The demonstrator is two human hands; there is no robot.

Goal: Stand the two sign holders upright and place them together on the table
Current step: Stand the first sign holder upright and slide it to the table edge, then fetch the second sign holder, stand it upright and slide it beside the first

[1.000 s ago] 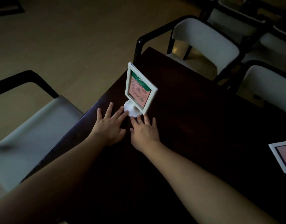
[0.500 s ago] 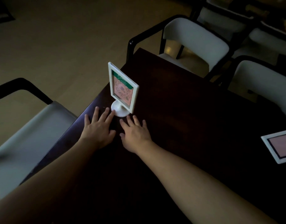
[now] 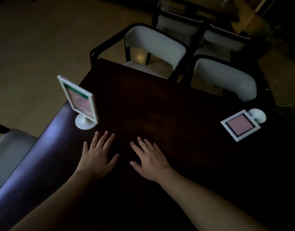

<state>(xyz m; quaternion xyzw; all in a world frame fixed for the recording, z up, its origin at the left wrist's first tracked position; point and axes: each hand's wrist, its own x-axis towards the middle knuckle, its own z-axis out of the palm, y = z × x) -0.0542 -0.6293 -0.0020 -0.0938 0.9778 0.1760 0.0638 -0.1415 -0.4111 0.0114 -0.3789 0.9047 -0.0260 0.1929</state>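
Observation:
A white sign holder [image 3: 79,101] with a pink and green card stands upright on its round base near the left edge of the dark wooden table [image 3: 160,105]. A second white sign holder [image 3: 240,126] lies flat at the table's right side, its round base pointing away from me. My left hand [image 3: 97,155] rests flat on the table just in front of the upright holder, not touching it. My right hand [image 3: 148,158] lies flat beside it, fingers spread. Both hands hold nothing.
Two white-cushioned chairs with black frames [image 3: 153,47] [image 3: 225,79] stand at the table's far side, with more chairs behind them. Another cushioned chair [image 3: 10,150] sits at the left. The room is dim.
Both hands have drawn back from the upright holder's base and spread apart. The view has swung right, so the lying holder is now fully visible.

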